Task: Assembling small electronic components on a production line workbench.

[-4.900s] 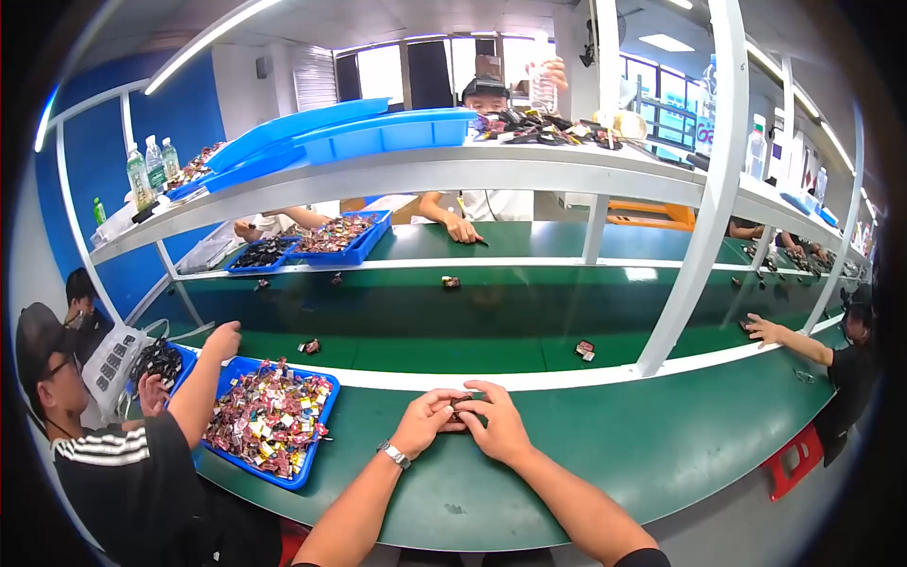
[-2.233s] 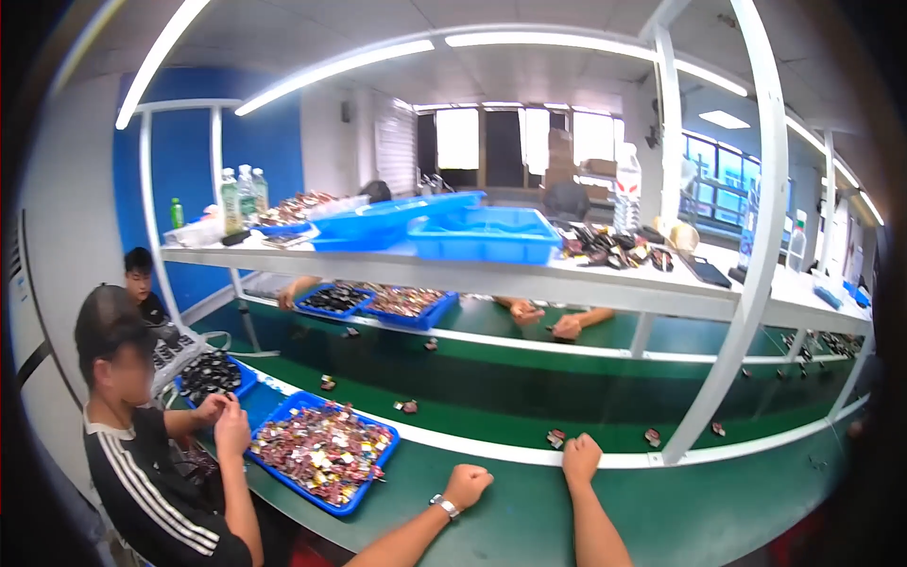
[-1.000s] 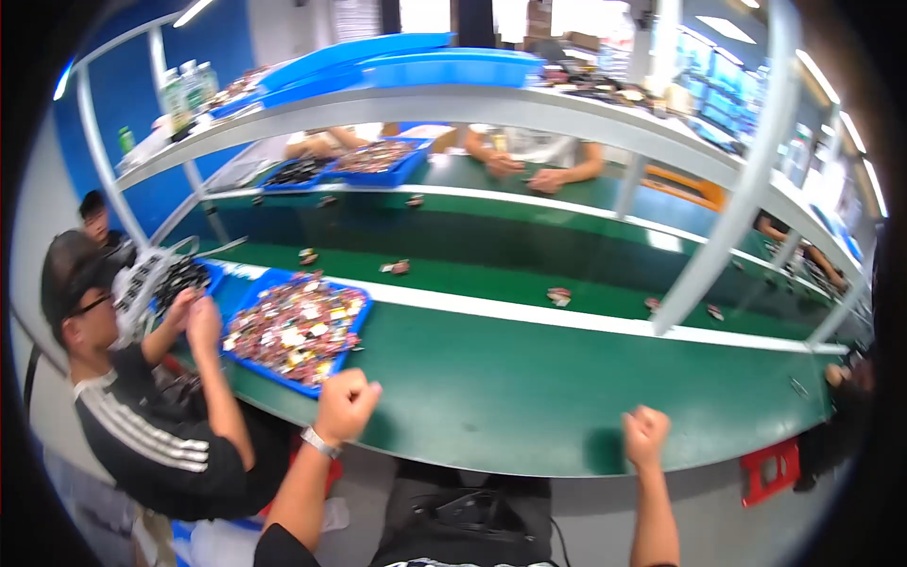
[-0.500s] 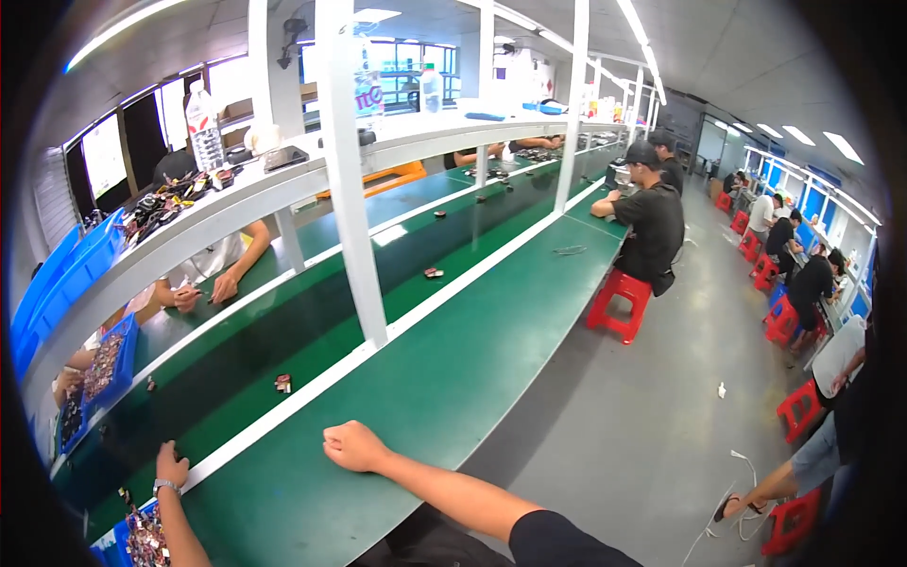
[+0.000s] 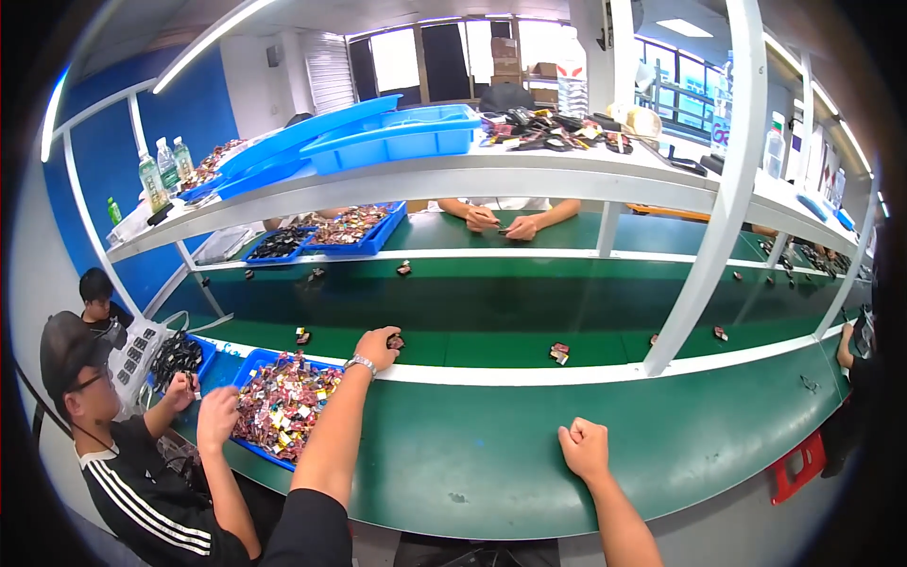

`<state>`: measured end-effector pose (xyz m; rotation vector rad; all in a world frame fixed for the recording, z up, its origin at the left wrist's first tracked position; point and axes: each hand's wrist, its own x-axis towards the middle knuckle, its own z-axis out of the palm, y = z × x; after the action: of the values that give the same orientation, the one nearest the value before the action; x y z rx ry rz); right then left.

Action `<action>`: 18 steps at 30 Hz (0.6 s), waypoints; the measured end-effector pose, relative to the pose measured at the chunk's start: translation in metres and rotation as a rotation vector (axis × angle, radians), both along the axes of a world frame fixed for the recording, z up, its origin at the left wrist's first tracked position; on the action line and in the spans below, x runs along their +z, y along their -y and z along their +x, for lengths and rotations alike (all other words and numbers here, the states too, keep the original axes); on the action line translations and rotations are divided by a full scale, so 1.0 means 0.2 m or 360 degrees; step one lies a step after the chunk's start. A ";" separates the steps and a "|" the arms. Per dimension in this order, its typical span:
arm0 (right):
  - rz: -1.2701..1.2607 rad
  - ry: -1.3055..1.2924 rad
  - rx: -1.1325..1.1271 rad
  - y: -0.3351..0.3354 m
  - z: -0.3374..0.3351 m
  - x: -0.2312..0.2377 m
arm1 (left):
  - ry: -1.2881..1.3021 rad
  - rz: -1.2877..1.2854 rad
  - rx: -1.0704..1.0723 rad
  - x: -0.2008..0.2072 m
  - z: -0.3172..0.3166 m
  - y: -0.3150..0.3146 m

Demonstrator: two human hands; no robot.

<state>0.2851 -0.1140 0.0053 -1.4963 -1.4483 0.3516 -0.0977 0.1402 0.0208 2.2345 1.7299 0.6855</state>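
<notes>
My left hand, a metal-banded watch on its wrist, reaches over the white rail onto the dark green conveyor belt. Its fingers are closed at a small dark-and-reddish electronic part, partly hidden by the hand. Near the front edge of the green worktop, my right hand rests in a loose fist, with nothing visible in it. Left of my left forearm, a blue tray is heaped with small reddish, white and yellow electronic parts.
More small parts lie spaced along the belt. A white post and overhead shelf stand across it. At the left sits a co-worker with raised hands beside a tray of black parts; across the belt, another person's hands work.
My view has swung left, bringing the heaped tray and seated co-worker into sight. My left hand now closes at a part on the belt; my right hand stays fisted over the worktop.
</notes>
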 end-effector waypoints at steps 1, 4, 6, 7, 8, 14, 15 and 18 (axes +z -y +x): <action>-0.0044 -0.0011 -0.0017 -0.01 -0.01 0.01 | 0.0017 0.0073 -0.0005 -0.02 -0.01 -0.01; -0.0106 -0.0024 0.0009 -0.06 -0.04 0.01 | 0.0114 0.0155 0.0016 -0.02 0.05 0.01; -0.0124 -0.0026 0.0041 -0.12 -0.08 0.04 | 0.0307 0.0275 -0.0070 -0.03 0.17 0.08; -0.0125 -0.0044 0.0099 -0.16 -0.11 0.06 | 0.0369 0.0326 -0.0200 0.01 0.27 0.16; -0.0131 -0.0068 0.0168 -0.19 -0.16 0.08 | 0.0426 0.0372 -0.0320 0.04 0.34 0.25; -0.0503 -0.0588 0.0505 -0.46 -0.41 0.02 | 0.0547 0.0316 -0.0548 0.05 0.62 0.62; -0.0477 -0.0726 0.0554 -0.48 -0.45 0.00 | 0.0553 0.0347 -0.0531 0.05 0.64 0.65; -0.0475 -0.0802 0.0595 -0.49 -0.47 -0.01 | 0.0627 0.0228 -0.0453 0.06 0.65 0.71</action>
<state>0.1908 -0.0162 0.0036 -1.2287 -1.2885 1.1301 0.0316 -0.0008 0.0327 2.1852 1.1845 1.1162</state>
